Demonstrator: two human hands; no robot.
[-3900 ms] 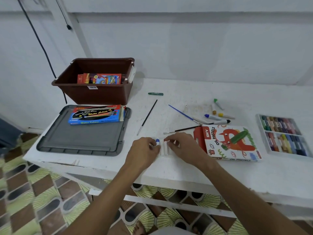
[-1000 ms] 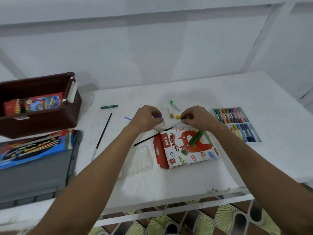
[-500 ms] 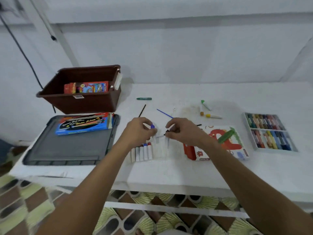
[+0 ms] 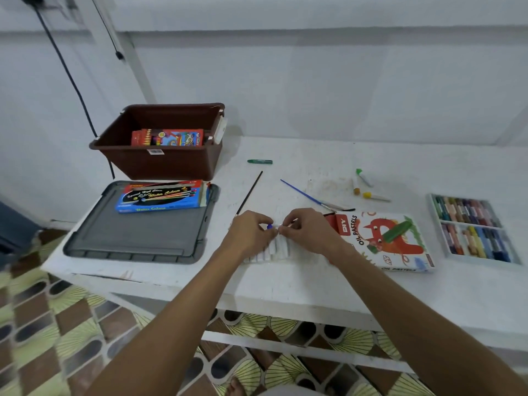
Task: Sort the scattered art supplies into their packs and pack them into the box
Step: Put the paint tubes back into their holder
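Both hands meet near the front middle of the white bench (image 4: 314,284). The left hand (image 4: 248,232) has its fingers (image 4: 258,221) curled in, pinching a small paint tube with a blue cap (image 4: 270,226) at the cap end; the right hand (image 4: 310,228) pinches the other end of the same tube, its fingers also curled tight. Just below the hands lies a row of white paint tubes (image 4: 274,251) in a clear tray, partly hidden by the wrists. Beside the right wrist lies the oil pastel pack (image 4: 383,241) with a green pastel on top, and further right the open tray of pastels (image 4: 471,228). Behind the hands lie brushes (image 4: 303,192), a green crayon (image 4: 259,161) and three loose tubes (image 4: 364,184). The brown box (image 4: 160,161) stands at the back left, holding a colourful pack (image 4: 168,137); a blue watercolour pack (image 4: 160,197) rests on the grey lid (image 4: 137,238).
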